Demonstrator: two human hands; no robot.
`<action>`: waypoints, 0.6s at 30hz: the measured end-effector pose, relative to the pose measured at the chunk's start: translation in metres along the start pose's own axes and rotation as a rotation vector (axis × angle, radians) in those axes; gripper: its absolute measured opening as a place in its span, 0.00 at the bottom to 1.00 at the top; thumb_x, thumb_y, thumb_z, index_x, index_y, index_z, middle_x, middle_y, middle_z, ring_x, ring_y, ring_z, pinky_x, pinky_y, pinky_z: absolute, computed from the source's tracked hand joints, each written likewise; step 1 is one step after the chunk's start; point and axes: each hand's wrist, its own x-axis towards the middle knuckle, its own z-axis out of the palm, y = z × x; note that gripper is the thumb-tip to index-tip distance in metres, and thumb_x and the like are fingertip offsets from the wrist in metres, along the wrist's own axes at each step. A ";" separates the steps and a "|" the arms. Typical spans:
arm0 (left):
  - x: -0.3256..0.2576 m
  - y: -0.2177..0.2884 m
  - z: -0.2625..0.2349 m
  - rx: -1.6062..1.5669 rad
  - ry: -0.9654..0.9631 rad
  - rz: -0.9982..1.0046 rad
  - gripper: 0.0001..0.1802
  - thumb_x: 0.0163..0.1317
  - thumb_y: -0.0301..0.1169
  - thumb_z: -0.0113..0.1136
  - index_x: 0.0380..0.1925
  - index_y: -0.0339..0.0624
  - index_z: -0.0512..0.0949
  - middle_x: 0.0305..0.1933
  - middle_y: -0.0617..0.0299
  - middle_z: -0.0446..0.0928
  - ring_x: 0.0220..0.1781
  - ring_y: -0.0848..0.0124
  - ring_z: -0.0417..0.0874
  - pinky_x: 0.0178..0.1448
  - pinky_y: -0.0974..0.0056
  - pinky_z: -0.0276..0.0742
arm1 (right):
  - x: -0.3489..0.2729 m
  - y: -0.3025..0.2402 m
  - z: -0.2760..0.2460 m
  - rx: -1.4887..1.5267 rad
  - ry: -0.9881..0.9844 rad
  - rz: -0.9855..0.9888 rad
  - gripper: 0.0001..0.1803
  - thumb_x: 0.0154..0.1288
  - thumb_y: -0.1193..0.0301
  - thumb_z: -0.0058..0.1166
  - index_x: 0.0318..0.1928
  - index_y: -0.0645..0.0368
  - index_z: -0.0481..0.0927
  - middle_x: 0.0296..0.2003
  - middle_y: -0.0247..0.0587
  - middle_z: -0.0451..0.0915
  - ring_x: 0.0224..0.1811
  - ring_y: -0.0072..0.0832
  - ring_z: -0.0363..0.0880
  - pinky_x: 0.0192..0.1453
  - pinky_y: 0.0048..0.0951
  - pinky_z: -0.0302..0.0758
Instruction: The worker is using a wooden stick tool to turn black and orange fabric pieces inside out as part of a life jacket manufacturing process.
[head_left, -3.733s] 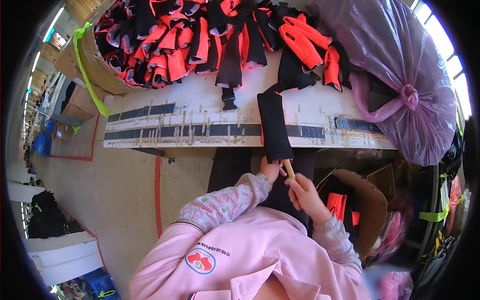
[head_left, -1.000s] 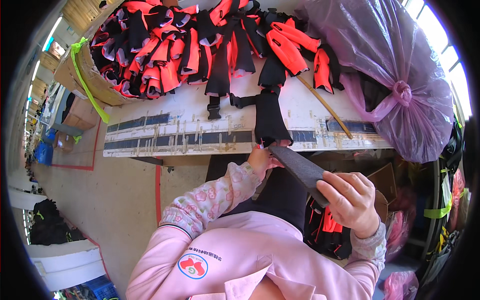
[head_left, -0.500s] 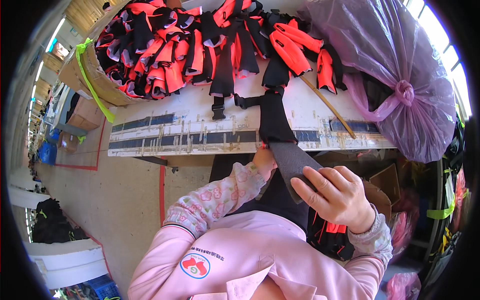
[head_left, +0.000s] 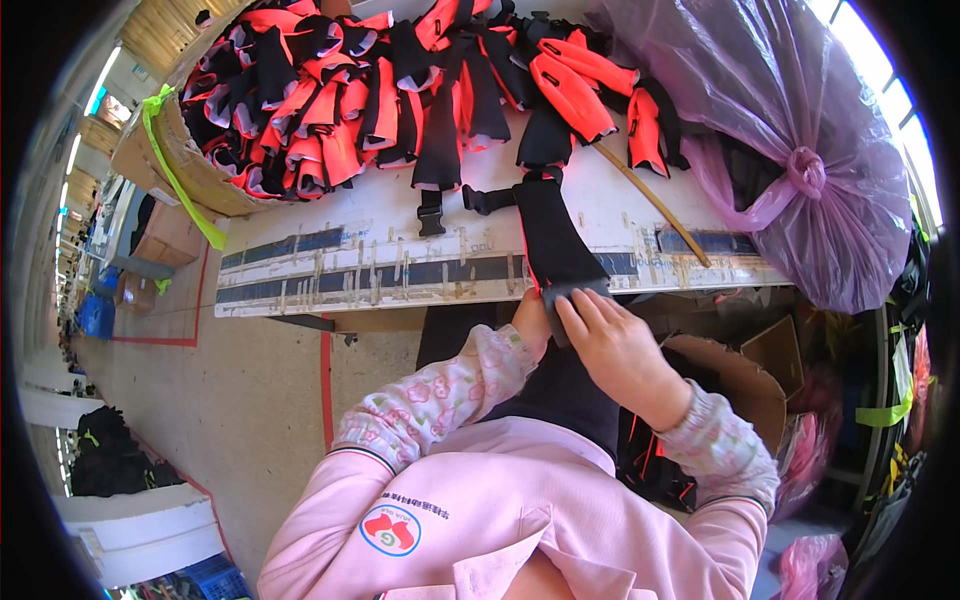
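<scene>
We are holding the near end of a black fabric sleeve point(head_left: 553, 240) at the front edge of the white worktable point(head_left: 330, 245); the piece is lying lengthwise on the tabletop, its far end carrying a black strap with a plastic buckle point(head_left: 476, 199). Our right hand point(head_left: 615, 345) is closing over the near end, fingers curled and pressing down on the fabric, while our left hand point(head_left: 530, 315) is gripping the same end from the left, mostly hidden behind the right, so we cannot tell how far its fingers are closing. We are judging the grip as narrow and confined to the overhanging end. The main risk is the piece sliding off the edge into the open cardboard box point(head_left: 745, 375) below if either hand is loosening. The buckle strap is lying close to a second buckle point(head_left: 431, 212) hanging from the pile of orange-and-black pieces point(head_left: 380, 95); pulling could be snagging the two and dragging the pile forward. A thin wooden stick point(head_left: 650, 200) is lying just beside the sleeve and could be getting swept off. The purple plastic bag point(head_left: 790, 150) is crowding the right side of the table.
</scene>
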 end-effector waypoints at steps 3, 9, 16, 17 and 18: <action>0.008 -0.028 -0.011 -0.010 0.059 0.063 0.12 0.64 0.28 0.43 0.41 0.41 0.76 0.41 0.60 0.78 0.45 0.72 0.78 0.49 0.66 0.74 | 0.001 0.002 0.039 0.133 -0.039 0.131 0.23 0.49 0.77 0.47 0.49 0.70 0.68 0.38 0.49 0.73 0.41 0.42 0.74 0.48 0.36 0.72; 0.010 -0.058 -0.042 0.399 0.094 0.118 0.19 0.60 0.25 0.53 0.52 0.42 0.68 0.51 0.61 0.73 0.53 0.71 0.73 0.56 0.65 0.69 | 0.006 0.005 0.091 0.130 -0.300 0.270 0.10 0.51 0.77 0.47 0.36 0.66 0.74 0.31 0.48 0.77 0.36 0.42 0.77 0.42 0.36 0.73; 0.012 -0.069 -0.054 0.371 0.188 -0.084 0.24 0.59 0.24 0.53 0.57 0.40 0.66 0.56 0.58 0.72 0.57 0.69 0.71 0.57 0.64 0.68 | 0.001 0.008 0.141 0.228 -0.400 0.333 0.06 0.48 0.76 0.49 0.21 0.59 0.80 0.21 0.48 0.78 0.31 0.41 0.80 0.32 0.36 0.75; 0.012 -0.069 -0.056 0.370 0.191 -0.096 0.24 0.59 0.24 0.53 0.57 0.40 0.66 0.56 0.58 0.72 0.57 0.69 0.71 0.57 0.64 0.68 | 0.002 0.008 0.142 0.228 -0.416 0.360 0.06 0.49 0.75 0.50 0.22 0.58 0.80 0.21 0.47 0.78 0.30 0.40 0.80 0.32 0.36 0.76; 0.014 -0.070 -0.057 0.360 0.180 -0.101 0.24 0.59 0.24 0.53 0.57 0.40 0.66 0.56 0.58 0.71 0.57 0.69 0.71 0.58 0.64 0.68 | 0.003 0.009 0.143 0.228 -0.433 0.387 0.05 0.49 0.74 0.51 0.22 0.57 0.81 0.20 0.46 0.79 0.30 0.39 0.80 0.32 0.35 0.76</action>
